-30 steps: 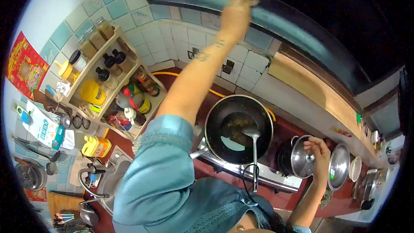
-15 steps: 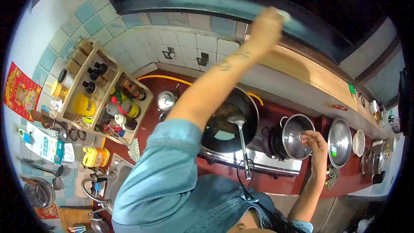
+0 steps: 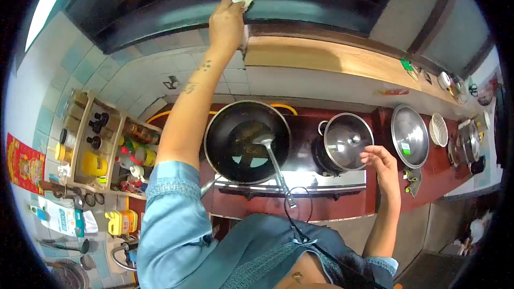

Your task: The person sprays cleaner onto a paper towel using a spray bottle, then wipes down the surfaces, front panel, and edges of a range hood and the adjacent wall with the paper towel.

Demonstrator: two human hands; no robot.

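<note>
Tiled kitchen wall, dark hood edge [image 3: 300, 8] up top, wooden ledge [image 3: 332, 56] below it. We see a red countertop [image 3: 342, 208] with a stove [image 3: 300, 182]: black wok [image 3: 235, 155] centre, ladle [image 3: 270, 152] resting in it, lidded pot [image 3: 345, 142] to its right, loose lid [image 3: 409, 135] further right. Spice rack [image 3: 99, 147] stands far left. Left hand [image 3: 226, 21] is raised, fingers closed on a pale cloth [image 3: 243, 1] pressed to the hood edge. Right hand [image 3: 381, 161] hovers just beside the pot lid, fingers loosely curled, holding nothing.
</note>
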